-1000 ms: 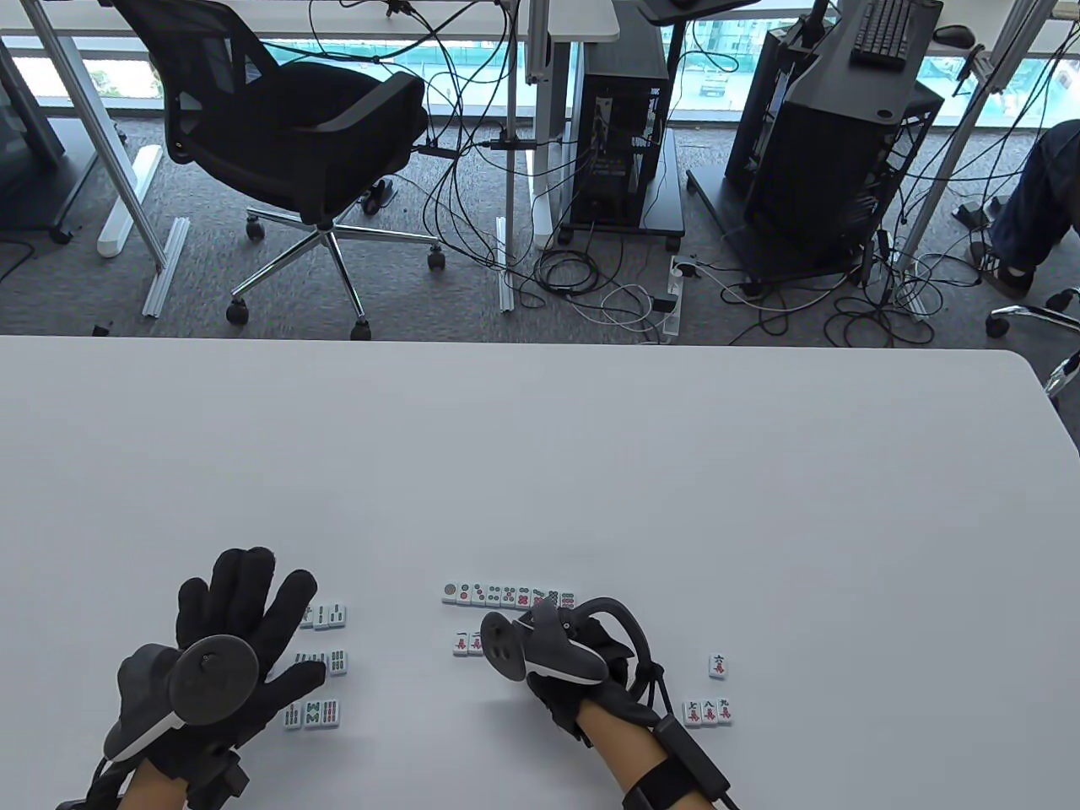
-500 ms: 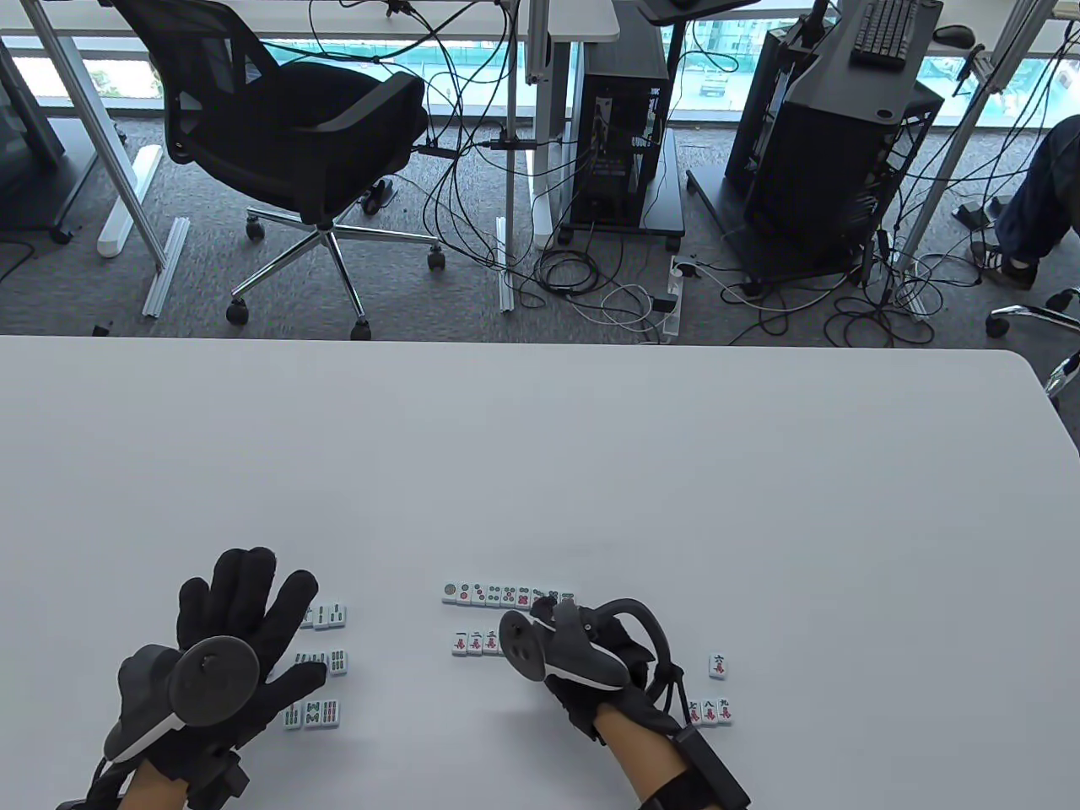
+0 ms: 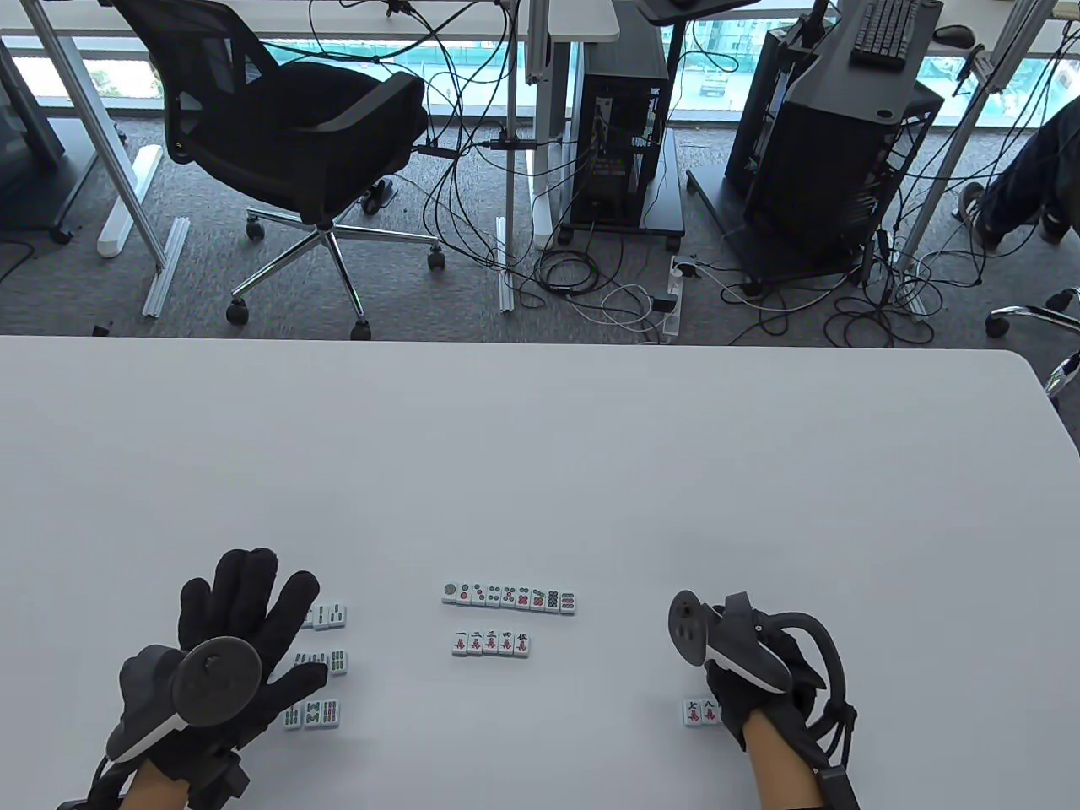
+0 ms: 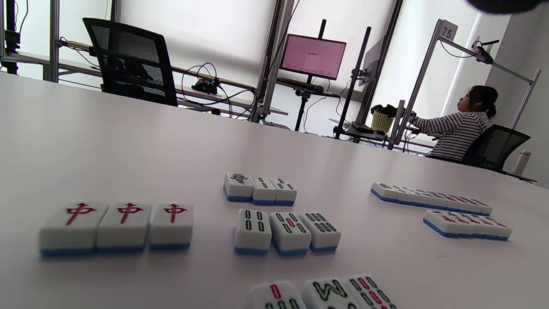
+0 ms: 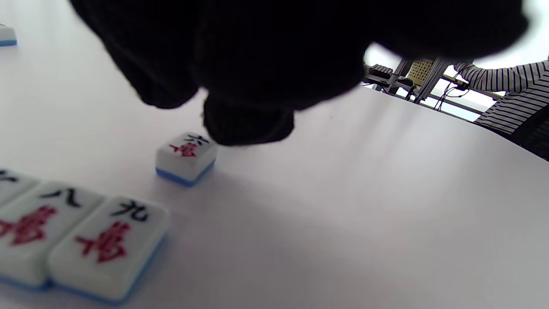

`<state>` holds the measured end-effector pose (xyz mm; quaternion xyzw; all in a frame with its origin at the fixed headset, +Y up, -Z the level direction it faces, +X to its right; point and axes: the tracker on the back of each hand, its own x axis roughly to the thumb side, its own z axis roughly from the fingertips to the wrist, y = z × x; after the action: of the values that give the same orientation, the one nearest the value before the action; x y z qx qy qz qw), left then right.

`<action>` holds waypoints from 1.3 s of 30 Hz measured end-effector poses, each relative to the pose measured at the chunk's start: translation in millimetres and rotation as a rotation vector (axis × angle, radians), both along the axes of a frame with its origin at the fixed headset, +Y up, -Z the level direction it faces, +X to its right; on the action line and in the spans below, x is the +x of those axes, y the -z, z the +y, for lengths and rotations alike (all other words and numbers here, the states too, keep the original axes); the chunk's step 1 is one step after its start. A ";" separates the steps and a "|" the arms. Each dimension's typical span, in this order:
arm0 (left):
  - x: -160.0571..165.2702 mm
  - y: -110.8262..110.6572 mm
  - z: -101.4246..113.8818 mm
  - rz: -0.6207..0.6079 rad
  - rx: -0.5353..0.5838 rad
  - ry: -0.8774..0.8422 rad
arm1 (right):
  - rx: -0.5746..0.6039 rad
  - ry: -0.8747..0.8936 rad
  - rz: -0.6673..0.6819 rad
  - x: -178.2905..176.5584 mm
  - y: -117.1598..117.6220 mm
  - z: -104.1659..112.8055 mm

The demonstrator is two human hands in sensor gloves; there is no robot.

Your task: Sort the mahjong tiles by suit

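At the lower right of the table view my right hand hovers over the six-character tile, one fingertip at its far edge, grip unclear. My left hand lies spread flat at lower left beside the bamboo tiles. Further up, mid-frame, sit the five-tile character row and the circle row on the white table

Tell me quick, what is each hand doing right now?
Left hand: open, fingers spread flat, holding nothing.
Right hand: above the lone character tile; grip cannot be told.
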<state>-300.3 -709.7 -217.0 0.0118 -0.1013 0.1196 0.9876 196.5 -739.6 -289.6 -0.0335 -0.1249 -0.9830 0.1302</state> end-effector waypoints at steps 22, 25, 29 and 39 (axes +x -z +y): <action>0.5 0.5 0.1 0.003 -0.010 0.000 | 0.039 0.159 0.187 -79.3 2.0 -11.1; 0.4 0.3 0.6 0.002 -0.007 -0.002 | 0.082 0.211 0.267 -116.0 -0.7 -9.3; 0.6 -0.2 1.7 -0.002 0.001 -0.006 | 0.060 0.210 0.327 -149.7 0.3 -13.4; 1.1 -2.4 4.8 -0.012 0.021 -0.017 | 0.042 0.135 0.362 -179.6 3.3 -25.4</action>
<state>-299.2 -704.9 -214.6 0.0226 -0.1084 0.1272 0.9857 16.9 -765.0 -292.9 -0.2153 -0.0763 -0.9699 0.0849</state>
